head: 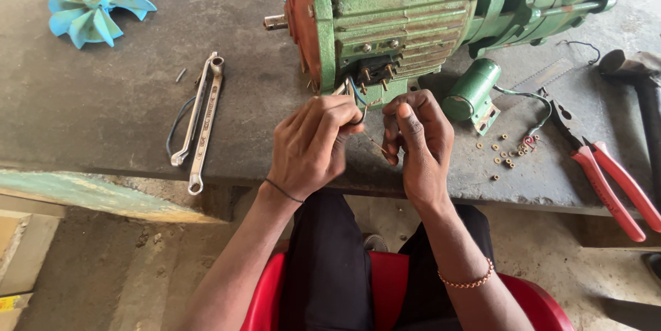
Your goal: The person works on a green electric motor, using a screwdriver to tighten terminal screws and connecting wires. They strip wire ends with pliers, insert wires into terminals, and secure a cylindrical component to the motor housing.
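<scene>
Left hand (311, 143) and right hand (417, 139) each pinch thin wires (359, 100) below the green motor (413, 14)

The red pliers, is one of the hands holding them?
No, the red pliers lie alone on the bench, while the left hand and right hand pinch thin wires by the green motor.

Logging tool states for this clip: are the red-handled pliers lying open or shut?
Open. The pliers lie on the bench with their two red handles spread apart toward the near edge; neither hand touches them.
</scene>
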Available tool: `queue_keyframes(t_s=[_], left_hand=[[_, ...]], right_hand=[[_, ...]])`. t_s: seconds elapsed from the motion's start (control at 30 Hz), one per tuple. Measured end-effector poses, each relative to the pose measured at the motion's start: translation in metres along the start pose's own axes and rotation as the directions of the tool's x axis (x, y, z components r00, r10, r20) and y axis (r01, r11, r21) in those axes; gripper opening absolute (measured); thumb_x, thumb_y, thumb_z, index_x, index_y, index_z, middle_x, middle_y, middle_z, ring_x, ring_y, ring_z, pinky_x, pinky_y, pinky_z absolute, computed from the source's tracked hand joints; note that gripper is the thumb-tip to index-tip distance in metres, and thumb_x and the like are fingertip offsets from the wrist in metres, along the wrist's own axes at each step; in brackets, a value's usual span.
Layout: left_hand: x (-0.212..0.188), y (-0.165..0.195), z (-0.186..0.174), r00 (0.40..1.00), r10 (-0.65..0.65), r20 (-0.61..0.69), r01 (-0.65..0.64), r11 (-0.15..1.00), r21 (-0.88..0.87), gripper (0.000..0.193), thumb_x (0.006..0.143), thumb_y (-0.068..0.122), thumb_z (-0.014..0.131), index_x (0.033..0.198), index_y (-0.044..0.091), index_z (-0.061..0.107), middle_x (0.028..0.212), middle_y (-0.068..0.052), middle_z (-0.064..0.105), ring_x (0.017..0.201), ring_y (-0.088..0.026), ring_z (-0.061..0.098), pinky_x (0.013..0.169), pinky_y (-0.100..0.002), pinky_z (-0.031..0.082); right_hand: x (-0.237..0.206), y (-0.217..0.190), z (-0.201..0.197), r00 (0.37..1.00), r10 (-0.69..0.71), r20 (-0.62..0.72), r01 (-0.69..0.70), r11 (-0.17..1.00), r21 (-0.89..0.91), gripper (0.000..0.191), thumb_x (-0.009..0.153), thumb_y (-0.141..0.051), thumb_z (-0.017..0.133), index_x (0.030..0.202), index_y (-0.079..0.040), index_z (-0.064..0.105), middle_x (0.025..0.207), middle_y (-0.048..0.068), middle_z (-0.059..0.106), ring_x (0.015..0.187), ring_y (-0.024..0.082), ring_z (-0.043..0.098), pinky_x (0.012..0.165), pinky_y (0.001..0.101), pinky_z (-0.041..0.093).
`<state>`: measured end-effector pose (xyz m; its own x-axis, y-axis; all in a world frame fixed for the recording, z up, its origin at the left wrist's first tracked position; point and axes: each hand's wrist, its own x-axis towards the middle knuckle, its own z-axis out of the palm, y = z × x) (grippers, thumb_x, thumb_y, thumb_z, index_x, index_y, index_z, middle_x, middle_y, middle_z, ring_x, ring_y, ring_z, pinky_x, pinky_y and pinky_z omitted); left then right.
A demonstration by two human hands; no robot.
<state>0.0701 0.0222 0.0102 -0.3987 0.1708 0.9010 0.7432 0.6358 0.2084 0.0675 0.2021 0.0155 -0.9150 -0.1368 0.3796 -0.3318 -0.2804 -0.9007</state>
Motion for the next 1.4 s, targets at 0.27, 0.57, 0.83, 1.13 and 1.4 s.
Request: queue_keyframes(t_s=[0.27,0.57,0.83,1.13,1.4], left_hand=[[0.011,0.006,-0.011,0.997,-0.044,0.07,0.039,0.996,0.076,0.037,0.095,0.027,0.079,0.123,0.01,0.062,0.123,-0.004,0.063,0.112,-0.022,0.065,0.09,-0.035,0.061],[0.008,0.004,-0.012,0.986,-0.108,0.127,0.094,0.99,0.109,0.047,0.088,0.011,0.082,0.133,0.011,0.068,0.134,-0.001,0.063,0.118,-0.022,0.063,0.104,-0.035,0.06],[0.009,-0.002,-0.009,0.993,-0.118,0.021,0.114,0.982,0.152,0.024,0.093,0.003,0.081,0.115,0.01,0.074,0.114,0.001,0.073,0.101,-0.017,0.064,0.087,-0.031,0.059],[-0.001,-0.008,-0.009,0.998,-0.057,0.025,0.052,0.984,0.172,0.016,0.097,0.003,0.075,0.111,0.011,0.072,0.113,0.004,0.073,0.099,-0.016,0.062,0.085,-0.032,0.056],[-0.007,-0.007,-0.004,0.983,0.094,0.157,-0.114,0.986,0.125,0.018,0.106,0.027,0.065,0.117,0.013,0.071,0.121,0.003,0.07,0.107,-0.017,0.058,0.096,-0.034,0.044]], right_hand=[[-0.002,0.003,-0.001,1.0,0.018,0.021,-0.018,1.0,-0.013,0.02,0.11,-0.021,0.058,0.108,-0.001,0.058,0.077,-0.001,0.052,0.062,0.004,0.045,0.051,0.0198,0.038],[-0.004,0.003,0.0,0.998,0.069,-0.008,-0.069,0.997,0.016,0.019,0.108,-0.02,0.06,0.106,-0.001,0.06,0.074,-0.003,0.05,0.059,0.002,0.042,0.05,0.0193,0.036],[-0.005,0.001,0.001,0.998,0.069,-0.008,-0.069,0.997,-0.02,0.019,0.108,-0.02,0.061,0.104,-0.001,0.061,0.072,-0.004,0.049,0.058,0.002,0.041,0.05,0.0191,0.035],[-0.006,0.002,0.001,0.996,0.082,-0.028,-0.083,0.996,-0.033,0.019,0.108,-0.019,0.061,0.104,-0.001,0.061,0.072,-0.004,0.049,0.057,0.002,0.041,0.049,0.0194,0.035],[-0.004,0.001,-0.002,0.996,-0.054,-0.074,0.05,0.997,-0.052,0.023,0.11,-0.025,0.053,0.106,-0.003,0.06,0.077,-0.002,0.053,0.055,0.004,0.047,0.044,0.0202,0.04]])
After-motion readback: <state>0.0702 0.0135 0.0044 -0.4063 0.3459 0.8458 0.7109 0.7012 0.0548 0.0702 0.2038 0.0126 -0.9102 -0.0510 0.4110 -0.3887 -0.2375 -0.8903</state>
